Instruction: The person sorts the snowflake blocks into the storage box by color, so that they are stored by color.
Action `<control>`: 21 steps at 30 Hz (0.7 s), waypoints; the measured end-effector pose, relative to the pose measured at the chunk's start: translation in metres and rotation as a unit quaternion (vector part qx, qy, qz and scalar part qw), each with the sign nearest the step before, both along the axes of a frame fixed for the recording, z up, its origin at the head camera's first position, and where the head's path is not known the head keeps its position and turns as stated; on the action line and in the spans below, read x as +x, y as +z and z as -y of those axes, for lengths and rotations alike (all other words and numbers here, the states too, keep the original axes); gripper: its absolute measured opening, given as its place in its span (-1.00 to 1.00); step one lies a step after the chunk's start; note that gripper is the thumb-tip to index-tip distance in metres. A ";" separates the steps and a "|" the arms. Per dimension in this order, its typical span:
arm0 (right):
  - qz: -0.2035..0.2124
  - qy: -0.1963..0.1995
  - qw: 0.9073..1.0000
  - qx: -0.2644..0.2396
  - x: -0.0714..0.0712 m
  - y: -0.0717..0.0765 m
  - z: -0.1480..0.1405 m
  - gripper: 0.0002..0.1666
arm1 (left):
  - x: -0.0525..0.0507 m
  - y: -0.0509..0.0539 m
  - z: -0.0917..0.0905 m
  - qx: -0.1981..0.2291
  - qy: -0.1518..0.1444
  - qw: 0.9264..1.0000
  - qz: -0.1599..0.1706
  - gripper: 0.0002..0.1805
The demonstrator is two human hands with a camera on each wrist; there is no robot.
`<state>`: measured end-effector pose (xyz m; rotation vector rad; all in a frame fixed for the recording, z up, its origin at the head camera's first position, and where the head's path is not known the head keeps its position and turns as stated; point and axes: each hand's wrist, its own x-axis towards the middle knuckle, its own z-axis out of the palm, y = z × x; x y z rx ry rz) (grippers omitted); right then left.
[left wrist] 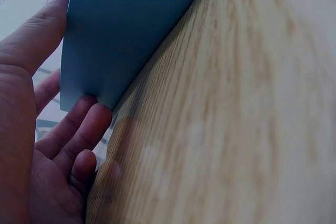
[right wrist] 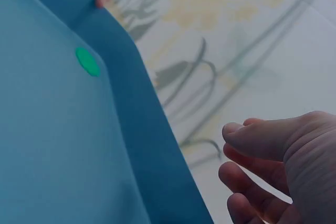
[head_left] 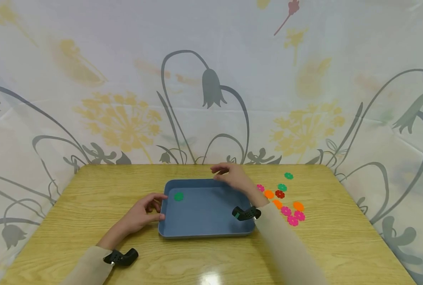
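A blue-grey rectangular tray (head_left: 205,213) lies on the table, with a green flower-shaped disc (head_left: 179,196) inside near its back left corner; the disc (right wrist: 87,62) also shows in the right wrist view. My left hand (head_left: 141,213) is at the tray's left side, its thumb and fingertips touching the rim and outer wall. In the left wrist view those relaxed fingers of the hand (left wrist: 58,124) rest against the tray wall (left wrist: 115,30). Above the back right rim hovers my right hand (head_left: 232,176), fingers loosely bent, nothing visible between them; the right wrist view shows the hand (right wrist: 273,166) apart from the tray.
Right of the tray, several flower-shaped discs lie scattered on the wooden table (head_left: 339,237): pink (head_left: 293,221), orange (head_left: 298,206), dark red (head_left: 279,194) and green (head_left: 288,175). A patterned cloth (head_left: 211,130) hangs behind the table's back edge.
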<state>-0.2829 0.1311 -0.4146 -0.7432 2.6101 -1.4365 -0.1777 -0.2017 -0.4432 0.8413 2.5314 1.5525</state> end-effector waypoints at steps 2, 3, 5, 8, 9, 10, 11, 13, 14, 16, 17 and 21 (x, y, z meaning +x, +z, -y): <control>0.003 -0.021 1.000 -0.007 -0.001 0.000 -0.018 -0.64 | 0.000 0.000 0.000 -0.001 0.002 1.000 0.002 -0.46; 0.002 -0.033 0.999 -0.009 -0.001 -0.001 -0.027 -0.64 | 0.001 0.001 0.000 -0.002 0.003 1.000 0.002 -0.46; 0.006 -0.062 0.998 -0.012 0.000 -0.003 -0.048 -0.64 | 0.001 0.001 0.000 -0.003 0.005 1.000 0.004 -0.45; 0.010 -0.113 0.993 -0.013 0.002 -0.010 -0.078 -0.64 | 0.001 0.003 -0.001 -0.004 0.007 1.000 0.006 -0.45; 0.009 -0.125 0.992 -0.012 0.003 -0.012 -0.088 -0.64 | 0.001 0.003 -0.001 -0.005 0.007 1.000 0.006 -0.45; 0.010 -0.134 0.991 -0.010 0.004 -0.014 -0.099 -0.64 | 0.001 0.002 -0.001 -0.005 0.008 1.000 0.006 -0.45; 0.018 -0.144 0.989 -0.011 0.006 -0.016 -0.108 -0.65 | 0.001 0.001 0.000 -0.004 0.008 1.000 0.005 -0.45; 0.018 -0.162 0.987 -0.001 0.009 -0.021 -0.127 -0.65 | -0.003 -0.006 0.002 -0.005 0.011 1.000 0.002 -0.45; 0.021 -0.171 0.985 0.006 0.012 -0.022 -0.135 -0.65 | -0.005 -0.010 0.003 -0.006 0.012 1.000 -0.001 -0.45; 0.019 -0.191 0.981 0.021 0.014 -0.027 -0.151 -0.66 | -0.009 -0.020 0.006 -0.004 0.012 1.000 -0.004 -0.44; 0.021 -0.203 0.979 0.025 0.017 -0.029 -0.158 -0.67 | -0.011 -0.024 0.007 -0.002 0.012 1.000 -0.004 -0.44; 0.022 -0.220 0.974 0.039 0.024 -0.036 -0.183 -0.67 | -0.014 -0.030 0.010 0.005 0.007 1.000 0.000 -0.44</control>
